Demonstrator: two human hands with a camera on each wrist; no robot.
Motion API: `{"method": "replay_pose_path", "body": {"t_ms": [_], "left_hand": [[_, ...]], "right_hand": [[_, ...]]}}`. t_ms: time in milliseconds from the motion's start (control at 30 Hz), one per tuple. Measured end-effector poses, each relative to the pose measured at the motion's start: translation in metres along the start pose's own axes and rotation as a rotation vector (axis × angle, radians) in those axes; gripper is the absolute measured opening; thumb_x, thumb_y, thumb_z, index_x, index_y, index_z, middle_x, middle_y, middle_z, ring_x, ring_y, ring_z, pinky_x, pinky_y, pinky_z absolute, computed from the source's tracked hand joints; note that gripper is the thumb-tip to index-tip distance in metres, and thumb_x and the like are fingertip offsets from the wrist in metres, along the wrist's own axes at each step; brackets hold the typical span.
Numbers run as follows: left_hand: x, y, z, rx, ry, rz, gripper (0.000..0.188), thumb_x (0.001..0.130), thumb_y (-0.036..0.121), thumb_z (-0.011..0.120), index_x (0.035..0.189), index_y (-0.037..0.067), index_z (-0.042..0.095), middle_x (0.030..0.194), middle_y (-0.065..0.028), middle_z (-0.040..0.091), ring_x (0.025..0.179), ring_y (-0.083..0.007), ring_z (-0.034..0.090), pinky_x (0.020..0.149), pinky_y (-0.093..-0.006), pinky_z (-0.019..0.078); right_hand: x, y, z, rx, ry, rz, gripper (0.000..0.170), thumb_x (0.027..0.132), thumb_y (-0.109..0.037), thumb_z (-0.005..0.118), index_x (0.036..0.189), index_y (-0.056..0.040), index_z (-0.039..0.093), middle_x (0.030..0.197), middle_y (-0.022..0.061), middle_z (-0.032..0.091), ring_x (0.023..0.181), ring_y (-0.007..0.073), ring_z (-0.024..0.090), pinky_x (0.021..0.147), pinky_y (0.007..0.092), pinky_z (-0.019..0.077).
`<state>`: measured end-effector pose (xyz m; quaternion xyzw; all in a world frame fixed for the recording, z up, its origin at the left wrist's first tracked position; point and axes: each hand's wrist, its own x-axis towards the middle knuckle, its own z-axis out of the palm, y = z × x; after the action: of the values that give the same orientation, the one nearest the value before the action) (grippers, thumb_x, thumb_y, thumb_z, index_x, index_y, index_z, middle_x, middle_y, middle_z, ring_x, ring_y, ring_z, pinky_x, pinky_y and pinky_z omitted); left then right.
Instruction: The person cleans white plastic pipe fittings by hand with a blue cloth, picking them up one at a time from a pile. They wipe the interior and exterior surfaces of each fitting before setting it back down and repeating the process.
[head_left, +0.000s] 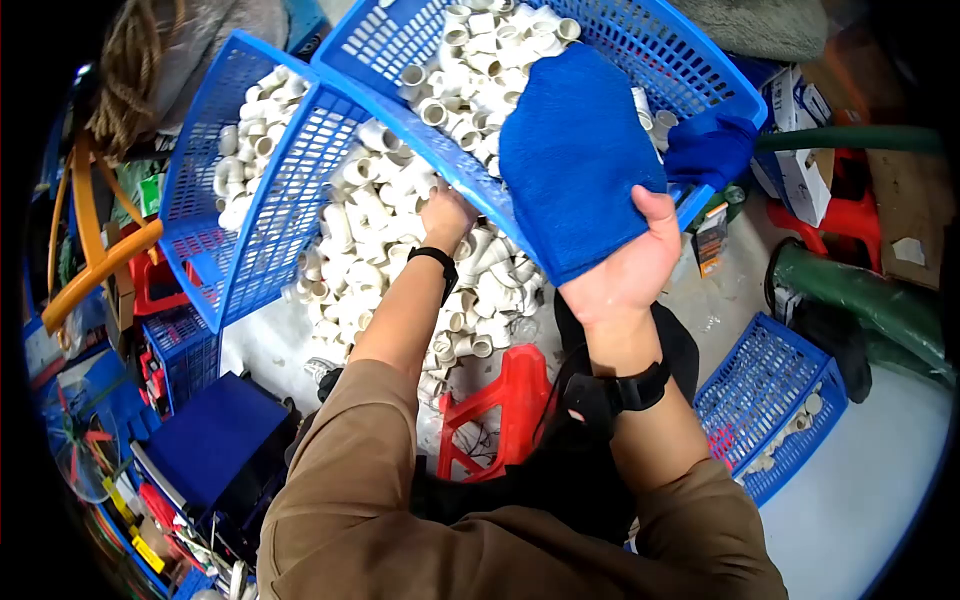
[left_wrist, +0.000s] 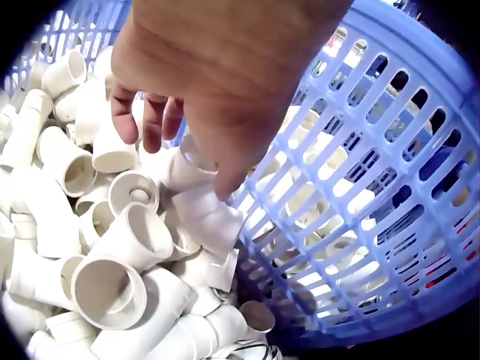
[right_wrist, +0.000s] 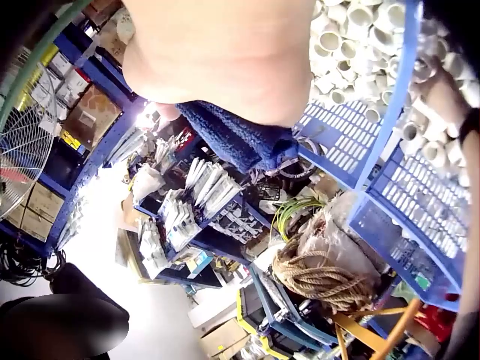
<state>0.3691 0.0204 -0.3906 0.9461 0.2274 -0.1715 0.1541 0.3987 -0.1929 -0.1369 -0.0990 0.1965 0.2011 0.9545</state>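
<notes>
My left hand [head_left: 447, 217] reaches into a heap of white plastic pipe fittings [head_left: 350, 225], beside the wall of a blue basket. In the left wrist view its thumb and fingers close around a white pipe elbow [left_wrist: 206, 214], partly hidden by the hand. Palm up, my right hand [head_left: 628, 268] carries a blue cloth [head_left: 575, 160]. The cloth covers the fingers, while the thumb stands straight and apart. Beyond that hand, in the right wrist view, folds of the blue cloth [right_wrist: 232, 142] show.
Two blue slatted baskets [head_left: 410, 130] [head_left: 265, 185] with fittings stand in front. A smaller blue basket [head_left: 800, 445] is on the floor at the right. Between my arms is a red plastic stool [head_left: 500, 405]. Coiled rope [head_left: 130, 75] and an orange frame [head_left: 105, 270] lie left.
</notes>
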Motion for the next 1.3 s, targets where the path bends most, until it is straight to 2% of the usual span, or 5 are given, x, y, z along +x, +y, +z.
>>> {"method": "replay_pose_path", "body": {"t_ms": [400, 567, 733, 933, 1300], "left_hand": [[-0.002, -0.018, -0.034, -0.107, 0.149, -0.194, 0.06, 0.08, 0.046, 0.069, 0.115, -0.002, 0.059, 0.095, -0.0214, 0.071, 0.09, -0.0389, 0.069, 0.081, -0.0487, 0.0537], [-0.062, -0.056, -0.081, -0.96, 0.479, -0.105, 0.041, 0.09, 0.031, 0.074, 0.104, -0.003, 0.056, 0.074, -0.003, 0.061, 0.064, -0.0094, 0.052, 0.059, -0.0249, 0.0437], [-0.163, -0.004, -0.162, -1.385, 0.356, 0.123, 0.024, 0.092, 0.012, 0.069, 0.108, 0.001, 0.055, 0.086, -0.0006, 0.063, 0.065, -0.0042, 0.051, 0.056, -0.0199, 0.0381], [-0.222, 0.023, -0.226, -1.06, 0.196, 0.283, 0.042, 0.08, 0.019, 0.08, 0.114, -0.002, 0.064, 0.093, -0.0054, 0.068, 0.08, -0.0099, 0.06, 0.07, -0.0259, 0.0497], [-0.263, 0.028, -0.274, -0.351, 0.207, 0.895, 0.06, 0.065, 0.03, 0.09, 0.11, -0.001, 0.064, 0.077, -0.0111, 0.06, 0.067, -0.0248, 0.061, 0.059, -0.0328, 0.049]], "right_hand": [[0.009, -0.003, 0.002, -0.143, 0.011, -0.098, 0.053, 0.089, -0.022, 0.053, 0.137, 0.0023, 0.051, 0.136, 0.0182, 0.058, 0.123, 0.0347, 0.058, 0.11, 0.048, 0.0417], [0.004, 0.021, -0.018, -0.458, -0.02, -0.163, 0.044, 0.094, -0.016, 0.049, 0.133, 0.0043, 0.053, 0.129, 0.0131, 0.062, 0.117, 0.0254, 0.062, 0.105, 0.0371, 0.0454], [-0.023, 0.062, -0.008, -1.576, -0.794, -0.581, 0.058, 0.095, -0.03, 0.059, 0.148, -0.0135, 0.045, 0.16, 0.0144, 0.03, 0.149, 0.0404, 0.021, 0.118, 0.0569, 0.0153], [-0.039, 0.071, 0.007, -1.62, -0.923, -0.91, 0.064, 0.094, -0.068, 0.043, 0.124, -0.0158, 0.064, 0.134, 0.0146, 0.057, 0.119, 0.0404, 0.053, 0.099, 0.0529, 0.0414], [-0.068, 0.066, 0.001, -0.897, -0.49, 0.27, 0.062, 0.103, -0.057, 0.039, 0.101, -0.0032, 0.069, 0.089, 0.0066, 0.07, 0.082, 0.0141, 0.066, 0.077, 0.0298, 0.0519]]}}
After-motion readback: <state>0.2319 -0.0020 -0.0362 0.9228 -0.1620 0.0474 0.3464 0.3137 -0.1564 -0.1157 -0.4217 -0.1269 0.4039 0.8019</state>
